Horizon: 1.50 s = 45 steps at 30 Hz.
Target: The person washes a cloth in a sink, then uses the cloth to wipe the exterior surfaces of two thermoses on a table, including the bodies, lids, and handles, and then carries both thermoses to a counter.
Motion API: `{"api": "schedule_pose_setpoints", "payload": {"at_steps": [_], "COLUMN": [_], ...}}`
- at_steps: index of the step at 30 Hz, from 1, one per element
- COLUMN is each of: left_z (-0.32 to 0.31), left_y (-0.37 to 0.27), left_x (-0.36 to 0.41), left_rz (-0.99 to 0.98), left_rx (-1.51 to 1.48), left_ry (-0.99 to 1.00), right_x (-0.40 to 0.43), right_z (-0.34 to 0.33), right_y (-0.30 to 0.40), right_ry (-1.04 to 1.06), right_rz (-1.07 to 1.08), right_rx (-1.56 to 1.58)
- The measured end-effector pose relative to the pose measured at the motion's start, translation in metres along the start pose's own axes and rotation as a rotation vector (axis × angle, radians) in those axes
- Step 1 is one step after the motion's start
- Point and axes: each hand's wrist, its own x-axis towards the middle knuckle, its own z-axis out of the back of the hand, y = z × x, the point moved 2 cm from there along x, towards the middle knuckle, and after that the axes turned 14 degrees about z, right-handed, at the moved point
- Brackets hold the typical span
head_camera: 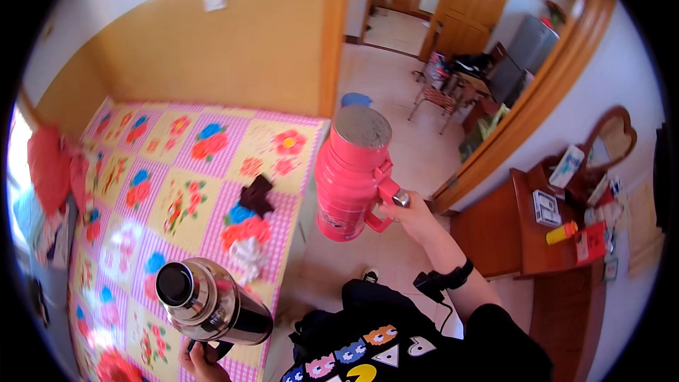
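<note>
My right hand (407,217) grips the handle of a pink thermos jug (347,191), held up in front of me over the tiled floor. Its grey-topped lid faces the camera. At the lower left, my left hand (200,362) is closed around the black handle of a steel vacuum flask (220,302) with a black cap. The flask is over the near edge of a bed (196,207) covered with a flowered, checked sheet. Whether its base touches the sheet I cannot tell.
On the bed lie a dark cloth (258,194) and a crumpled white tissue (247,257). To the right stands a wooden dressing table (525,223) with a mirror and a yellow bottle (561,233). Ahead, a doorway opens towards chairs (437,96) and a grey refrigerator (522,55).
</note>
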Motion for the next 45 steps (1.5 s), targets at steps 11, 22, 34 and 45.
{"api": "schedule_pose_setpoints", "payload": {"at_steps": [11,22,34,45], "left_z": [-0.375,-0.648,-1.006,-1.245], "left_y": [0.024,0.083,0.101,0.116], "left_x": [-0.004,0.094,0.215,0.221], "left_rz": [0.124,0.298,0.317,0.235], "left_rx": [-0.024,0.05,0.164,0.224], "left_ry": [0.319,0.657,0.688,0.695], "right_x": [0.011,0.137,0.362,0.517], "right_z": [0.308,0.438,0.527,0.692], "right_y": [0.003,-0.018,-0.004,0.008], "right_ry": [-0.384,-0.698,-0.872,-0.994], "right_rz": [-0.004,-0.068,-0.153,-0.185], "right_rx": [-0.181,-0.14,-0.147,-0.084]}}
